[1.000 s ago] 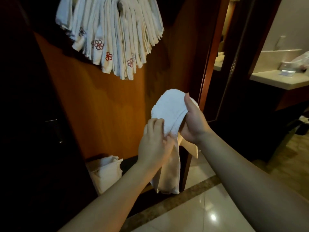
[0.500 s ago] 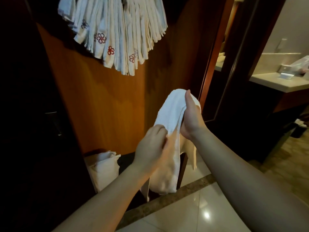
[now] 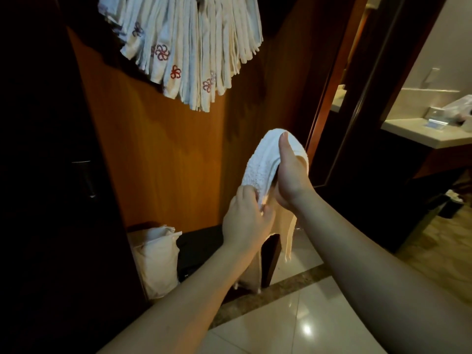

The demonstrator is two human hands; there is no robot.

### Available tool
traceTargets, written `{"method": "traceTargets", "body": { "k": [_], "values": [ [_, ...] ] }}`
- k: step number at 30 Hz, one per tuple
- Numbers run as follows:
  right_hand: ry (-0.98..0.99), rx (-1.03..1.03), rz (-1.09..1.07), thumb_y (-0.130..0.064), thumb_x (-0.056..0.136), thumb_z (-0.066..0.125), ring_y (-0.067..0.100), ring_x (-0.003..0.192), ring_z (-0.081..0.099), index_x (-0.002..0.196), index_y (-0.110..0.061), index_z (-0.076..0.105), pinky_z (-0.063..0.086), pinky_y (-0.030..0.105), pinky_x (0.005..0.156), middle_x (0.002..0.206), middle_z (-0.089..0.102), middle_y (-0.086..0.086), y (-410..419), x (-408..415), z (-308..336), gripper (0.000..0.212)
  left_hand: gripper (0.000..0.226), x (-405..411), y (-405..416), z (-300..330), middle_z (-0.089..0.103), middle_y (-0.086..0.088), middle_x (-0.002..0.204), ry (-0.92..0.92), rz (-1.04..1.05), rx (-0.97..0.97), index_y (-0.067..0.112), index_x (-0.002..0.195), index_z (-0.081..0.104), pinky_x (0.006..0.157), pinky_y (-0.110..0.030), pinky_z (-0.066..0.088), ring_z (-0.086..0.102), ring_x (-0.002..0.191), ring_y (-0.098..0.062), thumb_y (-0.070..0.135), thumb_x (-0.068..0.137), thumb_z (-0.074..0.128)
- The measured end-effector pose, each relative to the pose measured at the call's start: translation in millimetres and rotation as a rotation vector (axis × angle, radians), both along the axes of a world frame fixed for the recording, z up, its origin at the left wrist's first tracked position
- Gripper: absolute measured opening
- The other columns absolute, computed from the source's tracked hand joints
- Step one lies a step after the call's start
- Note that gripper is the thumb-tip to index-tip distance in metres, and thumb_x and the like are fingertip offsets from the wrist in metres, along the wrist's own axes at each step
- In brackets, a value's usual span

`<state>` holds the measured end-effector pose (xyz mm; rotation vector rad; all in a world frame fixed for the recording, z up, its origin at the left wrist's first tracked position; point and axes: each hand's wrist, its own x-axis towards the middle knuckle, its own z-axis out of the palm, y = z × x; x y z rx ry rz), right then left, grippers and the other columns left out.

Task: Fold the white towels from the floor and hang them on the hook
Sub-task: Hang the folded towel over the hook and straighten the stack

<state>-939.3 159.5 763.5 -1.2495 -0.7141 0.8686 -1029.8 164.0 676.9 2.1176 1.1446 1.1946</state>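
I take the wooden wall panel (image 3: 163, 159) as my landmark. In front of its right edge I hold a white towel (image 3: 258, 172) draped over my right hand (image 3: 291, 180), whose thumb points up along the fold while the fingers are curled under the cloth, gripping it. My left hand (image 3: 245, 221) sits just below and to the left, fingers pinching the towel's lower edge; the loose ends hang down past both wrists. High on the panel a thick bunch of folded towels (image 3: 189, 52) hangs, some with red flower embroidery; the hook itself is hidden. At the panel's foot stands a pale bag (image 3: 155, 261) on the floor. Right of the panel, beyond a doorway, a counter (image 3: 419, 134) shows.
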Motion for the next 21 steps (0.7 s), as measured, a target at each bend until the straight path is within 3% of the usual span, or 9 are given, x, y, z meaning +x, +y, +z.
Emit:
{"method": "traceTargets", "body": {
  "k": [1,4,5,8,11,14,17,21],
  "values": [
    [-0.027,-0.012,-0.004,-0.076,0.087,0.046,0.026,0.118,0.063,0.121,-0.024,0.056,0.049,0.048,0.106,0.130,0.063,0.006,-1.6,-1.2,1.8,0.063,0.032,1.8,-0.4,0.3,0.047,0.015,0.097,0.000,0.011,0.005,0.033,0.105,0.043,0.060,-0.017,0.048,0.055,0.082,-0.004,0.043,0.089,0.068],
    [-0.110,-0.074,-0.028,-0.085,0.070,0.047,0.026,0.121,0.060,0.137,-0.019,0.051,0.046,0.049,0.108,0.134,0.060,0.006,-5.8,-4.2,7.5,0.095,0.029,3.1,3.2,1.0,0.051,0.012,0.098,0.026,0.036,-0.018,0.030,0.102,0.045,0.060,-0.018,0.048,0.057,0.081,-0.006,0.035,0.089,0.070],
    [-0.161,-0.085,-0.043,-0.086,0.067,0.046,0.024,0.120,0.060,0.135,-0.018,0.054,0.046,0.048,0.108,0.132,0.062,0.006,-8.2,-2.4,8.6,0.096,0.027,-0.4,7.0,2.4,0.055,0.010,0.096,0.031,0.047,-0.034,0.031,0.098,0.045,0.060,-0.019,0.050,0.060,0.079,-0.007,0.030,0.089,0.070],
    [-0.286,-0.110,-0.124,-0.087,0.065,0.045,0.020,0.111,0.062,0.104,-0.025,0.064,0.047,0.044,0.105,0.114,0.067,0.001,-18.5,10.2,12.0,0.076,0.027,-22.0,24.8,12.2,0.058,0.007,0.093,0.027,0.106,-0.021,0.030,0.093,0.044,0.054,-0.021,0.053,0.062,0.071,-0.007,0.020,0.091,0.068],
    [-0.426,-0.181,-0.194,-0.091,0.063,0.039,0.021,0.117,0.059,0.124,-0.021,0.065,0.045,0.045,0.108,0.125,0.065,0.002,-25.5,24.5,10.0,0.096,0.030,-39.8,42.8,21.9,0.050,0.007,0.094,0.061,0.140,0.071,0.028,0.091,0.040,0.049,-0.018,0.044,0.055,0.068,-0.006,0.012,0.091,0.066],
    [-0.521,-0.142,-0.243,-0.084,0.077,0.041,0.016,0.112,0.062,0.122,-0.022,0.067,0.047,0.036,0.099,0.113,0.068,-0.006,-27.2,28.5,5.7,0.080,0.028,-40.4,49.3,19.9,0.046,0.005,0.100,0.125,0.109,0.135,0.024,0.097,0.045,0.055,-0.020,0.047,0.054,0.073,-0.009,0.005,0.092,0.064],
    [-0.561,-0.116,-0.288,-0.071,0.090,0.046,0.010,0.102,0.061,0.121,-0.019,0.069,0.045,0.030,0.089,0.099,0.065,-0.014,-26.1,30.5,6.6,0.064,0.031,-35.9,54.1,7.3,0.052,0.000,0.114,0.132,0.095,0.106,0.016,0.119,0.054,0.066,-0.023,0.051,0.059,0.085,-0.014,0.002,0.093,0.063],
    [-0.409,-0.094,-0.243,-0.054,0.098,0.050,0.018,0.095,0.070,0.120,-0.009,0.066,0.062,0.032,0.068,0.111,0.071,0.003,-23.4,25.7,10.3,0.052,0.023,-30.2,62.1,-19.4,0.052,-0.001,0.110,0.198,0.070,0.086,0.017,0.116,0.059,0.069,-0.029,0.048,0.054,0.084,-0.015,0.006,0.095,0.057]
  ]
}}
